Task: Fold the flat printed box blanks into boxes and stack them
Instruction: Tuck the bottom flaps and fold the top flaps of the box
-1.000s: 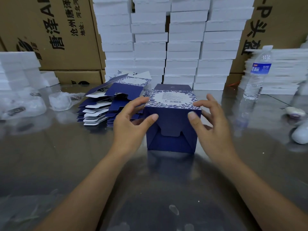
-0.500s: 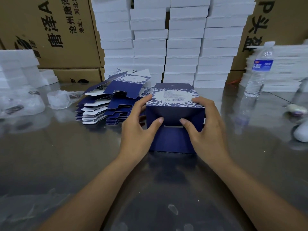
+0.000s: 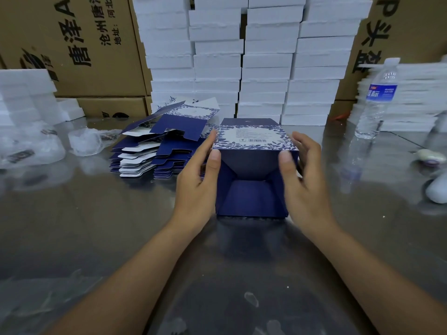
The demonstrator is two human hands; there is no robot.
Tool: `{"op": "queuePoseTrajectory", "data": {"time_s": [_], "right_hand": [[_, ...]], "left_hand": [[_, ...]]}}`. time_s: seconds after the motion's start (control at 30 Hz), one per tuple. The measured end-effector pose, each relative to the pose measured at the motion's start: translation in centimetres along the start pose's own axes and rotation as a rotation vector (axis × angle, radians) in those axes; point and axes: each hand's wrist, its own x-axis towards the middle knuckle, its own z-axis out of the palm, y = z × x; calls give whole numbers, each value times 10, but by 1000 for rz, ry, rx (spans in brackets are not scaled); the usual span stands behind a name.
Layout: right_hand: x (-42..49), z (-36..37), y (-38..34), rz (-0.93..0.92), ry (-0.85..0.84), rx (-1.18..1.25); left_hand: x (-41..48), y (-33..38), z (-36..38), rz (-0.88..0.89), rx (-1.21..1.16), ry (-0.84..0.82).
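A dark blue box with a white floral printed panel on top lies on the steel table, its near end folded shut with blue flaps. My left hand holds its left front corner, thumb on the near face and fingers along the side. My right hand holds the right front corner the same way. A loose pile of flat blue-and-white box blanks lies just left of the box, behind my left hand.
Tall stacks of white foam blocks stand behind the box, with brown cartons at the back. A water bottle stands at right near small white objects. Crumpled plastic wrap and more foam lie at left.
Both thumbs pressed the near flap inward at the middle, then slid outward to the box's upper front corners. The flap now sits tucked in and the box has stayed in place.
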Motion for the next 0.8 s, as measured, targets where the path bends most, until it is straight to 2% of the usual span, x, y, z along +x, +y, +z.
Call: {"op": "queuePoseTrajectory", "data": {"time_s": [0.2,0.37,0.5,0.6,0.7,0.8], "right_hand": [[10,-1,3,222,116,272],[10,1,8,266,113,144],[12,-4,8,496,159,123],[14,-5,3,627,93,222],[15,-4,-4,603,65,326],[16,-5,-11,560,112,426]], "left_hand": [[5,3,-3,-135,-128,84],[10,-3,-6,-306,-282,201],[17,-9,-9,-517,-546,270],[18,-9,-9,-654,-662,278],[18,-9,-10,-732,-687,244],[18,-9,-10,-745,-706,207]]}}
